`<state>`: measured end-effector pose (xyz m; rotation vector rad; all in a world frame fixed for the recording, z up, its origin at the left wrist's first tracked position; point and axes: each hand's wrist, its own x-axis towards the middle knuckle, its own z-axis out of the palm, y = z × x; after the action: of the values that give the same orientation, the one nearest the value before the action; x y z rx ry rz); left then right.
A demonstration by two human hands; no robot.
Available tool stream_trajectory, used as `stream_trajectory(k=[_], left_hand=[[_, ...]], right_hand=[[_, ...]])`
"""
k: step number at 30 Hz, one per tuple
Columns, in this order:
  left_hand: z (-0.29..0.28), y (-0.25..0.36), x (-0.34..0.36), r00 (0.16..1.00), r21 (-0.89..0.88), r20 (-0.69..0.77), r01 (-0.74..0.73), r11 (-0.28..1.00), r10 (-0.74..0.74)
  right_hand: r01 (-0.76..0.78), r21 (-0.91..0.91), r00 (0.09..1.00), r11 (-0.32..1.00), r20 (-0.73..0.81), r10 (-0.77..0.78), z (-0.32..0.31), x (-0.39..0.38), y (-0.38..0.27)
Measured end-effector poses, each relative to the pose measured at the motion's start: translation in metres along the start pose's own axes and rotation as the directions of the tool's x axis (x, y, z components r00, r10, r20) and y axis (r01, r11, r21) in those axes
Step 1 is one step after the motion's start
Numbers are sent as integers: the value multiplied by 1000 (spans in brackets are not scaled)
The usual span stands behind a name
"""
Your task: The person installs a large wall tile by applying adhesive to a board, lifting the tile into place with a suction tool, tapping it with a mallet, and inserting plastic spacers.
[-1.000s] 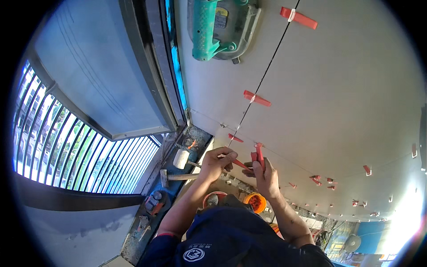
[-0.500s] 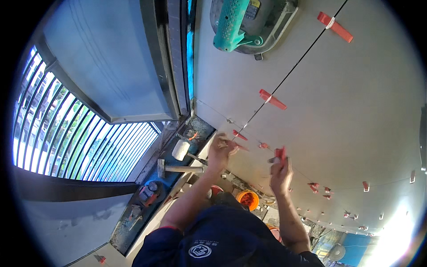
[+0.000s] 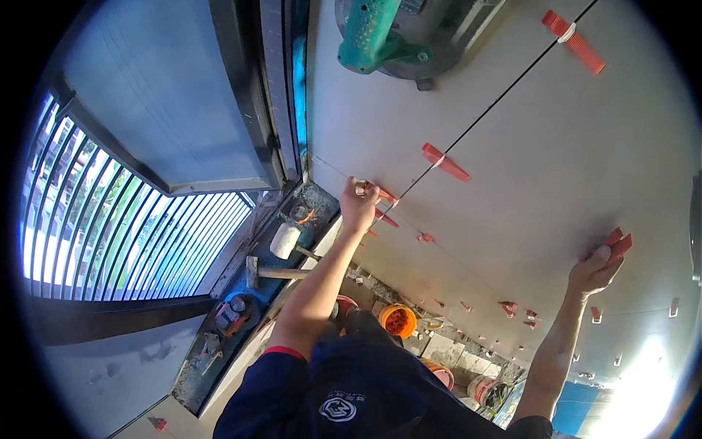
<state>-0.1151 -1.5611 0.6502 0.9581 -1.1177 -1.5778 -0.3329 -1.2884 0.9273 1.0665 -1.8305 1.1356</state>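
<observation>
My left hand [image 3: 357,208] is closed on a red tile-levelling wedge [image 3: 383,194], whose tip meets the dark joint between two large grey wall tiles [image 3: 504,190]. Just below that spot, another red wedge lies across the joint. Far to the right, my right hand [image 3: 594,272] grips a few loose red wedges [image 3: 619,247] close to the tile face. Farther up the joint, a red wedge [image 3: 455,168] and another red wedge [image 3: 586,54] sit in white clips.
A suction lifter with a green handle [image 3: 363,36] is on the upper tile. On the sill at left lie a white-headed mallet [image 3: 284,241], a hammer [image 3: 252,271] and a power tool [image 3: 231,313]. An orange bucket [image 3: 412,322] holding red pieces stands below, beside other buckets.
My right hand has swung far right and spread away from the left, still with red wedges. My left hand has risen slightly and now has a wedge at the joint.
</observation>
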Motion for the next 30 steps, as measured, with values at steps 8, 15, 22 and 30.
stream_trajectory(k=[8, 15, 22, 30], left_hand=[[9, -3, 12, 998, -49, -22, 64, 997, -65], [10, -17, 10, 991, -57, -87, 101, 993, -106], [13, -15, -2, 989, 132, -128, -52, 990, 69], [9, 0, -12, 990, 314, -6, -133, 940, 142]], right_hand=[[242, 85, 959, 967, -171, -225, 26, 3, 4], [353, 102, 928, 930, -161, -335, 29, 4, 9], [341, -91, 930, 936, -112, -350, 18, 2, 24], [298, 99, 946, 949, -164, -280, 20, -5, 37]])
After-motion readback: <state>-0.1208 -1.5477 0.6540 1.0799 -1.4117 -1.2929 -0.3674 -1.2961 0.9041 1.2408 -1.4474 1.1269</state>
